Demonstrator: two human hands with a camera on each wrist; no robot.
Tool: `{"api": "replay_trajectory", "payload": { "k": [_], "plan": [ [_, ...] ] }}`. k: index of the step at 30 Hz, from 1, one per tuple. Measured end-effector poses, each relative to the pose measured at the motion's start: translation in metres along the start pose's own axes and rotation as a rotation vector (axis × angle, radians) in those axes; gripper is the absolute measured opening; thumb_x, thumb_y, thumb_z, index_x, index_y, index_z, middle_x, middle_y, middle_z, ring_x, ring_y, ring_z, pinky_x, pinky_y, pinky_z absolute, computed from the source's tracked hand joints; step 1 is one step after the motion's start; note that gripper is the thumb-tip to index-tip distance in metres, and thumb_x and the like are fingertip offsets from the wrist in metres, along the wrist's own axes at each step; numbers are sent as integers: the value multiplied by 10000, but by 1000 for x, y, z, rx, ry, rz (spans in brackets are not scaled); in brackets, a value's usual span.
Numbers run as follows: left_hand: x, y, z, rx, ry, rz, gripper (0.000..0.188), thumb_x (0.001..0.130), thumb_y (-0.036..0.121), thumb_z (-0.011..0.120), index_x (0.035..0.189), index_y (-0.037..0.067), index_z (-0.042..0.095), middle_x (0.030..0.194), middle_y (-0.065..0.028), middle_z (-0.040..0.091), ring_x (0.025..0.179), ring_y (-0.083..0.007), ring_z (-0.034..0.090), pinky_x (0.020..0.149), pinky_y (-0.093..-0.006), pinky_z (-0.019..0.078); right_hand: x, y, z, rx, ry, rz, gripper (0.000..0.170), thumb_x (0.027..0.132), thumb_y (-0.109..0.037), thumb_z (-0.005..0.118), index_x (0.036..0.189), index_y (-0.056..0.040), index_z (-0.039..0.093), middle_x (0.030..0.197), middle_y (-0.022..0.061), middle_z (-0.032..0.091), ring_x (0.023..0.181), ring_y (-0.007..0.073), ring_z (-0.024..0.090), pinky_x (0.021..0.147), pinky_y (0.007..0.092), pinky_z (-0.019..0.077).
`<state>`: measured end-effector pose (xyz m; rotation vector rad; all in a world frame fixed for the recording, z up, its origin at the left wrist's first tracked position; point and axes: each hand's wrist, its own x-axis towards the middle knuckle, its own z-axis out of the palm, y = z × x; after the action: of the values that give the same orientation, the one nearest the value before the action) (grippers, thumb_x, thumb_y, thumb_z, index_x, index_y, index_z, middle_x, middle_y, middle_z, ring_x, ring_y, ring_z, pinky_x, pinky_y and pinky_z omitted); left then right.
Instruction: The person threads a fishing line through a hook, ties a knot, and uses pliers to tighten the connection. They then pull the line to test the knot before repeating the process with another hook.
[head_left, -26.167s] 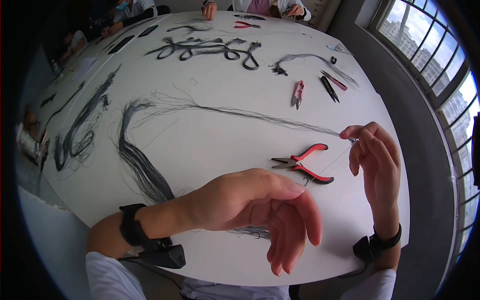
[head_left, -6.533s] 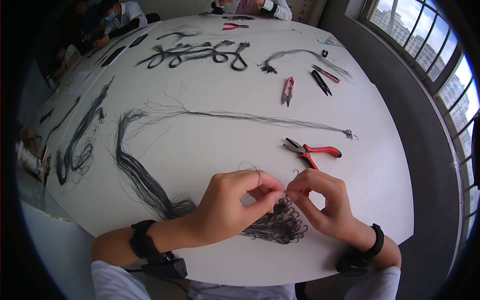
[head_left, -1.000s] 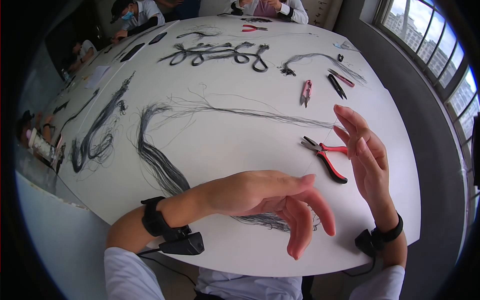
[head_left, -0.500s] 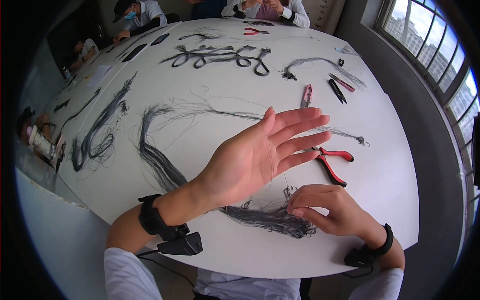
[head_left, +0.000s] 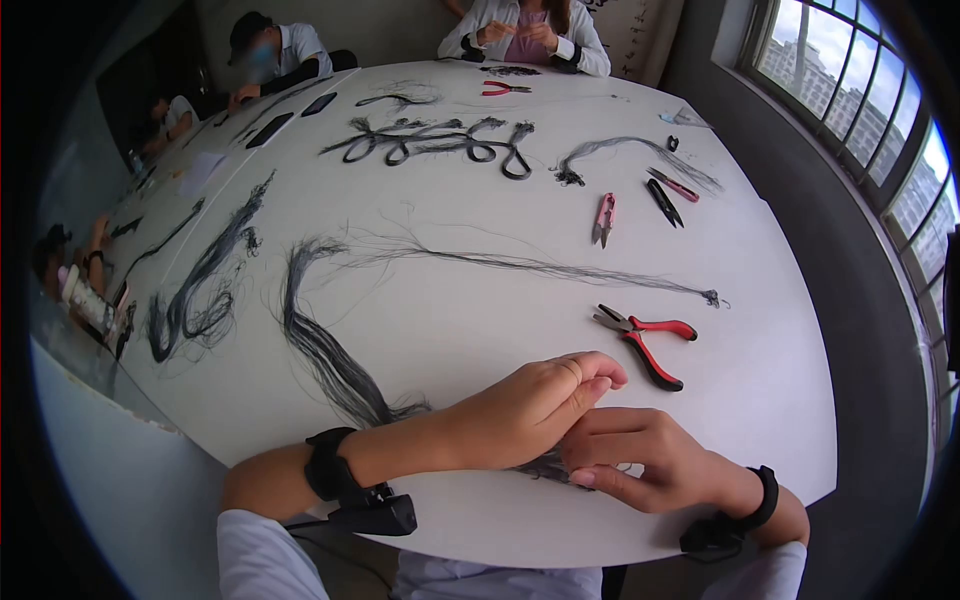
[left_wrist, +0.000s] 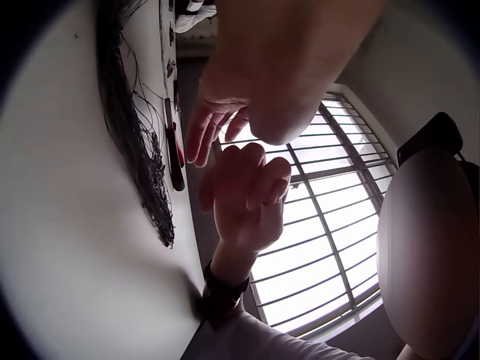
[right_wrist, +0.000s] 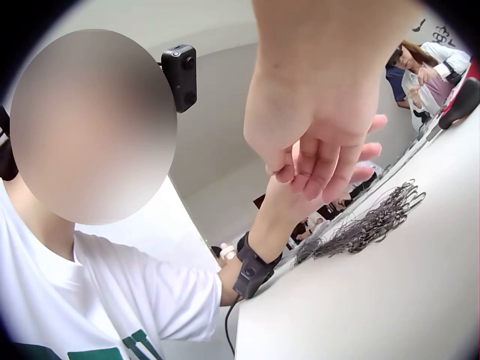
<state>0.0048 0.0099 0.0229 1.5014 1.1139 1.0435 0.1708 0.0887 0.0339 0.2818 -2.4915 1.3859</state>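
In the head view my left hand (head_left: 530, 415) hangs palm down with its thumb close to its bent fingers. A thin line loops over its index finger. My right hand (head_left: 645, 455) is just in front, fingers curled. Thumb and forefinger pinch together in the right wrist view, apparently on the thin fishing line; what is between them is too small to make out. Below both hands lies a bundle of fish hooks (right_wrist: 379, 221) on dark lines, mostly covered by the hands in the head view. Red-handled pliers (head_left: 668, 327) lie beyond, jaws apart.
A long skein of line (head_left: 335, 365) runs left of my arm, with a thin strand ending in hooks (head_left: 712, 298). Thread snips (head_left: 604, 220) and black snips (head_left: 664, 204) lie farther back. Looped bundles (head_left: 430, 145) lie mid-table; other people sit around it.
A second ago my hands were apart with a line stretched between them. My left hand then spread its palm upward, and has since turned down beside the right. Earlier the pliers were turned differently.
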Motion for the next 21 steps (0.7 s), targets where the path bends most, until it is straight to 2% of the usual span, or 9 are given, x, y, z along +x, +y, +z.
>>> {"api": "replay_trajectory", "payload": {
  "k": [1,2,3,5,8,12,17,19,21],
  "plan": [
    [0,3,-3,175,-110,-142,360,1008,239,268,1163,1,490,1002,-120,597,884,-177,612,769,-294,488,-1,-3,-2,-1,53,27,58,843,-35,582,810,13,583,753,96,577,645,239,556,549,317,447],
    [-2,4,5,-43,-50,-203,354,1001,254,297,933,-14,518,690,-82,603,559,-130,561,538,-269,469,-1,-6,-4,-3,106,54,66,847,-33,576,800,12,584,720,95,573,613,231,551,529,310,441],
    [-2,7,3,-41,-51,-199,354,1001,254,297,933,-14,518,690,-82,603,559,-130,561,538,-269,469,-2,-7,-5,-8,107,53,66,847,-33,576,800,12,584,720,95,573,613,231,551,529,310,441],
    [-4,16,-1,-52,-186,-388,487,999,364,258,871,-2,551,596,-62,579,474,-106,513,482,-242,435,-2,-9,-6,1,115,82,76,857,-28,559,793,8,580,667,96,564,556,226,531,504,296,429],
    [-3,9,-1,-86,-244,-443,606,985,455,206,799,17,581,526,-45,549,434,-98,481,478,-231,409,-3,-8,-8,-15,146,74,86,859,-27,552,781,0,575,645,93,566,529,215,526,492,289,427],
    [-4,2,1,-46,-247,-369,643,987,464,173,837,6,599,510,-18,502,398,-78,403,459,-216,362,-4,-6,-10,-107,146,45,68,837,-12,565,770,-8,567,647,91,580,526,206,543,476,271,425],
    [-4,7,-4,-192,-294,-310,700,967,525,156,851,3,607,425,25,396,373,-56,322,430,-207,302,-5,-9,-7,-338,477,24,48,784,36,572,757,0,557,664,90,612,526,207,577,457,259,435],
    [-4,5,-6,-254,-337,-318,705,966,529,153,860,-4,604,412,36,373,371,-47,305,420,-200,285,-8,-7,-11,-368,487,26,42,821,28,534,780,21,542,693,101,633,551,184,599,474,258,465],
    [-5,6,-8,-313,-378,-326,710,964,532,151,868,-10,600,398,47,350,368,-38,288,411,-193,268,-6,-7,-14,-45,641,69,100,885,-7,470,807,38,515,740,118,649,614,161,623,499,256,494]
  ]
}}
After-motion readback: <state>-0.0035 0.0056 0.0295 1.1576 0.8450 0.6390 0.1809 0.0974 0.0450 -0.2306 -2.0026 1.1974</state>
